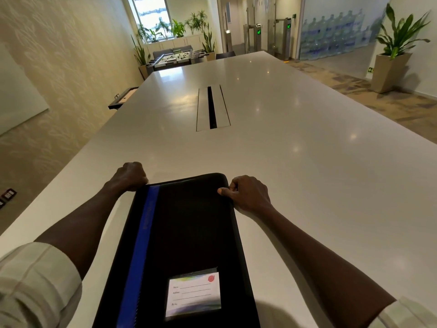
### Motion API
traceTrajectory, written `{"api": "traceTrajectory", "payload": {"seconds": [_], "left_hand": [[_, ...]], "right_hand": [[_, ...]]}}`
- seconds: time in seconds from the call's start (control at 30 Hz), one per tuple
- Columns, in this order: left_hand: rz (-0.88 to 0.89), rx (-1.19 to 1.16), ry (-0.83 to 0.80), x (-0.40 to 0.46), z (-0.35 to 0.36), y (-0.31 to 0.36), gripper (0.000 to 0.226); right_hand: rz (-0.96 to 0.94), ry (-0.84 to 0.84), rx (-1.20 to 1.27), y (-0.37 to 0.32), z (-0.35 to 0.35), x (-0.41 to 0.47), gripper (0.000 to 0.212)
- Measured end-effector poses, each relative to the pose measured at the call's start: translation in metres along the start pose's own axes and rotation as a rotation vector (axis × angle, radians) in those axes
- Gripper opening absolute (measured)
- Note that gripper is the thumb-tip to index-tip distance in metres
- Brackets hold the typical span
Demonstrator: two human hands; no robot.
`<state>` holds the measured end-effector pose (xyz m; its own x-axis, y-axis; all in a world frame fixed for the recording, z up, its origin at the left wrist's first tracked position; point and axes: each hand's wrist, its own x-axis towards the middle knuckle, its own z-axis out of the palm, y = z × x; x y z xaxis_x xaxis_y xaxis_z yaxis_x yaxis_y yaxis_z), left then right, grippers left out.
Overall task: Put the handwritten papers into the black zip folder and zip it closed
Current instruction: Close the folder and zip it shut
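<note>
A black zip folder [189,233] with a blue stripe down its left side and a name label near its close end lies flat on the white table [307,162], lengthwise in front of me. Its cover is down. My left hand [130,177] is curled at the folder's far left corner. My right hand [248,194] grips the far right corner, thumb on top of the cover. No handwritten papers are in sight.
A cable hatch [212,107] with a dark slot is set into the table's middle. A wall runs along the left, with a black shelf [123,97] sticking out from it. Potted plants [397,50] and a foosball table [170,59] stand beyond.
</note>
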<state>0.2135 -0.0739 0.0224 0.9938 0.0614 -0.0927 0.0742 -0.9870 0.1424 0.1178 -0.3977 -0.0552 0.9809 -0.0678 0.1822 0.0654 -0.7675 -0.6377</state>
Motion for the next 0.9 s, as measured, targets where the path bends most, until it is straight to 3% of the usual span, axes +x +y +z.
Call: {"api": "traceTrajectory", "payload": {"seconds": [0.23, 0.47, 0.63, 0.8, 0.9], "left_hand": [[-0.109, -0.058, 0.034, -0.001, 0.003, 0.002, 0.007], [-0.222, -0.217, 0.175, -0.012, 0.013, 0.003, 0.013], [-0.303, -0.507, 0.302, -0.034, 0.034, -0.01, 0.036], [-0.274, -0.652, 0.338, -0.071, 0.047, -0.014, 0.029], [-0.235, -0.685, 0.344, -0.104, 0.053, -0.019, 0.025]], "right_hand": [[0.004, 0.006, 0.001, 0.002, 0.002, 0.0, 0.047], [0.005, 0.004, -0.019, 0.0, 0.0, -0.001, 0.048], [0.018, 0.01, 0.0, -0.003, -0.001, -0.005, 0.044], [-0.012, 0.039, 0.001, -0.007, -0.003, -0.017, 0.058], [-0.044, 0.05, 0.003, -0.011, -0.004, -0.035, 0.053]]}}
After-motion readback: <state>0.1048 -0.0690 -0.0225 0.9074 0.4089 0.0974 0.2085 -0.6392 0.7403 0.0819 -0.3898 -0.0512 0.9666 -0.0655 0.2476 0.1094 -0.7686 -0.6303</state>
